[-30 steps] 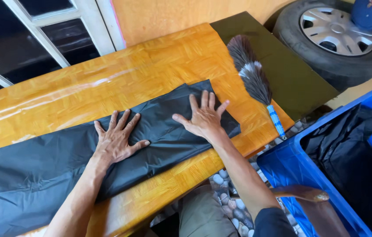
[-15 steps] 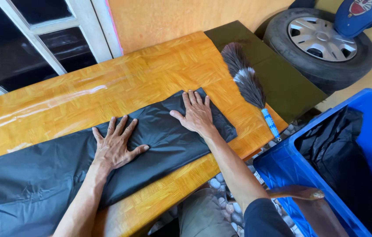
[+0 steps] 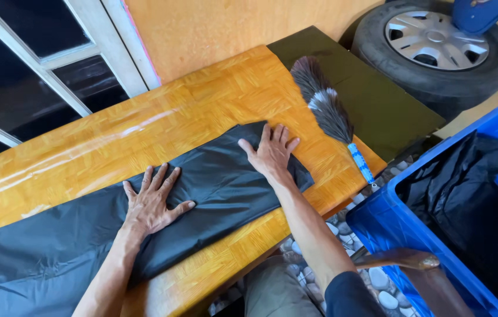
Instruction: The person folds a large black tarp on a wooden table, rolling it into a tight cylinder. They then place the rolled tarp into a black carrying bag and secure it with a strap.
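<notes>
— so, how are our hands?
— both spread flat: left hand [image 3: 154, 202] and right hand [image 3: 272, 154] press the black plastic sheet [image 3: 213, 188] on the wooden table [image 3: 202, 100].
— and the feather duster [image 3: 328, 114]?
— at two o'clock.

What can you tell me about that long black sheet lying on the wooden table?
The black sheet looks like thin, slightly glossy plastic, perhaps a bag, folded into a long flat strip. It lies diagonally across the orange parquet-patterned table, running off the picture's left edge, with soft creases there. Its right end has a corner near the table's front edge. The left hand presses flat on its middle, fingers spread; the right hand presses flat near its right end.
</notes>
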